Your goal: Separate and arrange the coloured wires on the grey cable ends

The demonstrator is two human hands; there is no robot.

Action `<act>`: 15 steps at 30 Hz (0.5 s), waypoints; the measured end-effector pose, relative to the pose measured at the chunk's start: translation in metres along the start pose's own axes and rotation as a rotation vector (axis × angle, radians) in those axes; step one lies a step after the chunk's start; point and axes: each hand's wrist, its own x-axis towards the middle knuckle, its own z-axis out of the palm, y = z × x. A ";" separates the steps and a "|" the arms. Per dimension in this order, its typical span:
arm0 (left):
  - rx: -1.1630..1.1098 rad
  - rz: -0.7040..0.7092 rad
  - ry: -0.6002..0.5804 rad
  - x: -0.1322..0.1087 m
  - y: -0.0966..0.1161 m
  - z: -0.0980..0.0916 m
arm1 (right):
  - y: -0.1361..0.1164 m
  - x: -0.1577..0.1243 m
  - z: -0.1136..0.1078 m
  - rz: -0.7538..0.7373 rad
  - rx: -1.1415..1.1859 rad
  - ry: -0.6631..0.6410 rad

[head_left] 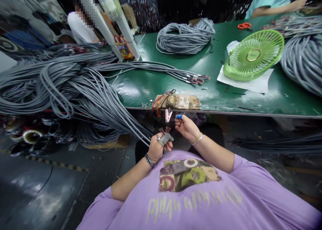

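Observation:
My left hand (156,148), with a grey finger cover on its thumb, is closed around the end of a grey cable. Several thin coloured wires (165,130) fan upward out of that grip. To the right, my right hand (188,128) is apart from the wires, its fingers curled and pressed together, with blue tape on one fingertip. Whether anything small is between those fingers is too fine to tell. Just above both hands, a pale pink clothespin (168,116) hangs at the table edge, below a taped block (177,102) with red and black wires on it.
Long grey cables (98,92) spill over the green table (141,89) at left. Stripped cable ends (198,79) lie mid-table. Behind are a cable coil (184,38), a green fan (254,55) and orange scissors (244,26). Other people are at work across the table.

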 end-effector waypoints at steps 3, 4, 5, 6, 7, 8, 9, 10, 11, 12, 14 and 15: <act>-0.031 0.013 0.030 0.001 -0.002 0.000 | -0.001 0.000 -0.006 0.043 0.005 -0.051; -0.035 0.019 0.026 0.002 -0.003 0.000 | 0.001 -0.001 -0.007 0.062 0.003 -0.060; -0.038 0.024 0.019 0.002 -0.003 0.000 | 0.002 -0.002 -0.008 0.076 0.004 -0.063; -0.040 0.030 0.013 0.002 -0.004 0.000 | 0.004 -0.002 -0.008 0.085 0.008 -0.066; -0.043 0.036 0.008 0.002 -0.004 0.000 | 0.005 -0.002 -0.008 0.089 0.013 -0.070; -0.047 0.040 0.008 0.002 -0.004 0.000 | 0.005 -0.002 -0.008 0.090 0.016 -0.075; -0.050 0.042 0.009 0.002 -0.004 0.000 | 0.005 -0.002 -0.009 0.088 0.016 -0.080; -0.052 0.042 0.012 0.001 -0.004 0.000 | 0.005 -0.003 -0.009 0.085 0.012 -0.088; -0.052 0.042 0.015 0.001 -0.005 0.000 | 0.005 -0.003 -0.010 0.084 0.004 -0.100; -0.051 0.043 0.016 0.001 -0.005 0.000 | 0.005 -0.004 -0.010 0.085 -0.012 -0.117; -0.042 0.049 0.014 0.001 -0.005 0.000 | 0.004 -0.008 -0.011 0.079 -0.068 -0.179; -0.035 0.055 0.013 0.001 -0.005 0.000 | 0.004 -0.011 -0.010 0.073 -0.113 -0.223</act>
